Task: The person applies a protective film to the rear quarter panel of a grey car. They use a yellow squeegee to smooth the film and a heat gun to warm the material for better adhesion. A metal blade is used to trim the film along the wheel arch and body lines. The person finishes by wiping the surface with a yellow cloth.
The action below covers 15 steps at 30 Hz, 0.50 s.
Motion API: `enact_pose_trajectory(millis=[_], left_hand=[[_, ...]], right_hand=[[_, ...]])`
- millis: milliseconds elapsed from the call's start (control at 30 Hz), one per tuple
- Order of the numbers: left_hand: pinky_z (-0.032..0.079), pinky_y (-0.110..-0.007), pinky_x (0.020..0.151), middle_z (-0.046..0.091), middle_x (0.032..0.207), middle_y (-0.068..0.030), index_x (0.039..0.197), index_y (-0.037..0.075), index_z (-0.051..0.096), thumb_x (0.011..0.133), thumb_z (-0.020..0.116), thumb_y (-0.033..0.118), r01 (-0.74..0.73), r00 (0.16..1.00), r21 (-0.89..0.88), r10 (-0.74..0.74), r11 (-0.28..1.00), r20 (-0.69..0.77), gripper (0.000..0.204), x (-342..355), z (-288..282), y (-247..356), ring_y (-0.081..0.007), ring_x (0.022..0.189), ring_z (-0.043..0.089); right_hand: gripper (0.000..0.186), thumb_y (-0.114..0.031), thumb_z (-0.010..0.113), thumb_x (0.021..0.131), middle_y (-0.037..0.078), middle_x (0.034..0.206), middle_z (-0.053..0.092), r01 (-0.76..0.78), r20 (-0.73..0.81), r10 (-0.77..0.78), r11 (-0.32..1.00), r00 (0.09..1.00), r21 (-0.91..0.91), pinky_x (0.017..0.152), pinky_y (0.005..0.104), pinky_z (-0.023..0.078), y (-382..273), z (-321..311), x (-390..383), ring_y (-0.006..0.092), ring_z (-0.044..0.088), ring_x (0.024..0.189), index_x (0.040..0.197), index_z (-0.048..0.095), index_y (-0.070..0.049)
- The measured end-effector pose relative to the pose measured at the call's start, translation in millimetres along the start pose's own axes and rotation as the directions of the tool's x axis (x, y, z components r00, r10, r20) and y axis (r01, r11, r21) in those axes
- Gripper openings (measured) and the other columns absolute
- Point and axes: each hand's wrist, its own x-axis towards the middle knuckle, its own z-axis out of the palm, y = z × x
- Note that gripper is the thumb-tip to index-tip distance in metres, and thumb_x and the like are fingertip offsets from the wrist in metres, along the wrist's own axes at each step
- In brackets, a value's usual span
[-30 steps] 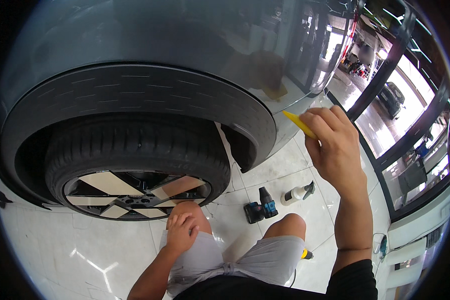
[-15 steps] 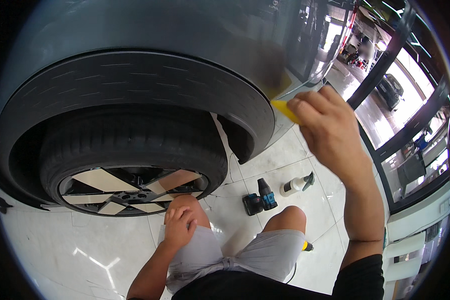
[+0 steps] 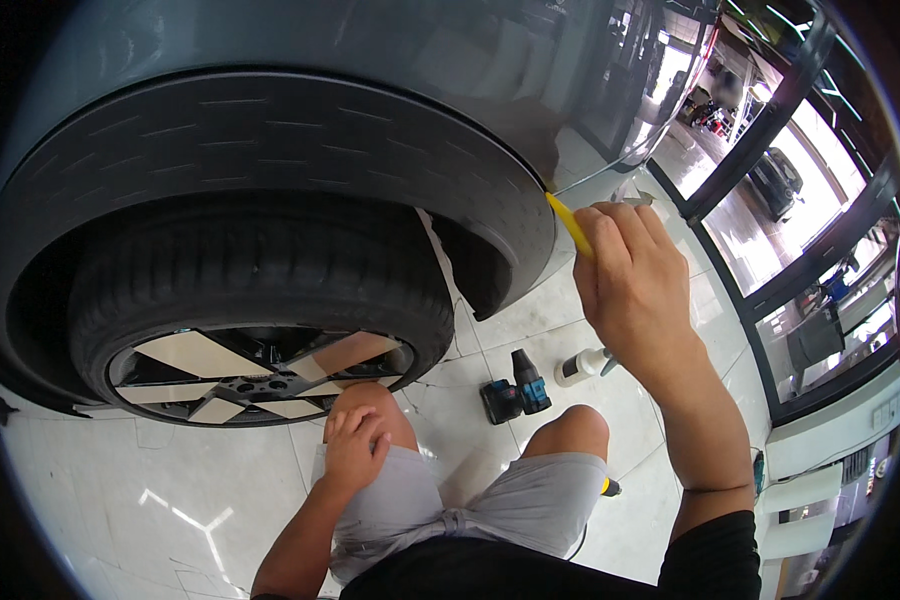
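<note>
My right hand (image 3: 642, 285) is closed around a thin yellow plastic scraper (image 3: 568, 220), thumb and fingers pinching its lower part. The scraper stands nearly edge-on, its tip at the outer edge of the dark wheel arch trim (image 3: 300, 145), where the trim meets the grey car body (image 3: 370, 50). Whether the tip presses on the seam I cannot tell. My left hand (image 3: 355, 450) lies on my left knee, fingers loosely spread and holding nothing. Under the arch is a black tyre (image 3: 260, 265) on a rim with beige panels (image 3: 195, 355).
On the tiled floor between my knees and the car lie a blue-and-black cordless tool (image 3: 530, 385) and a white spray bottle (image 3: 575, 368), partly behind my right forearm. A yellow-and-black object (image 3: 611, 487) shows beside my right thigh. Dark-framed glass doors (image 3: 715, 205) stand to the right.
My right hand has turned and come slightly down, so the scraper now points more steeply upward. The view has shifted slightly. My left hand stays on the knee.
</note>
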Motion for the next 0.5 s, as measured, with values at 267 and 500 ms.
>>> enact_pose_trajectory(millis=[267, 500], left_hand=[[0.037, -0.044, 0.096, 0.056, 0.121, -0.0066, 0.106, 0.007, 0.067, 0.084, 0.066, 0.024, -0.008, 1.000, 0.006, 0.008, 1.000, 0.003, 0.028, -1.4, -1.5, -3.0, -0.0297, 0.109, 0.051], [0.038, -0.044, 0.097, 0.056, 0.121, -0.0077, 0.107, 0.006, 0.067, 0.085, 0.066, 0.025, -0.013, 1.000, 0.018, 0.013, 1.000, 0.015, 0.029, -3.4, -3.1, -1.6, -0.0304, 0.109, 0.051]], right_hand=[[0.026, -0.002, 0.070, 0.071, 0.005, 0.089, 0.059, 0.042, 0.044, -0.047, 0.992, 0.998, 0.115, 0.064, 0.0360, 0.048, 9.4, -21.1, 11.3, 0.0244, 0.055, 0.079, 0.095, 0.060, -0.007], [0.026, -0.003, 0.069, 0.071, 0.004, 0.088, 0.058, 0.138, 0.075, -0.132, 0.986, 0.988, -0.092, 0.063, 0.0338, 0.048, 6.9, -17.6, 9.9, 0.0222, 0.055, 0.078, 0.096, 0.060, -0.008]])
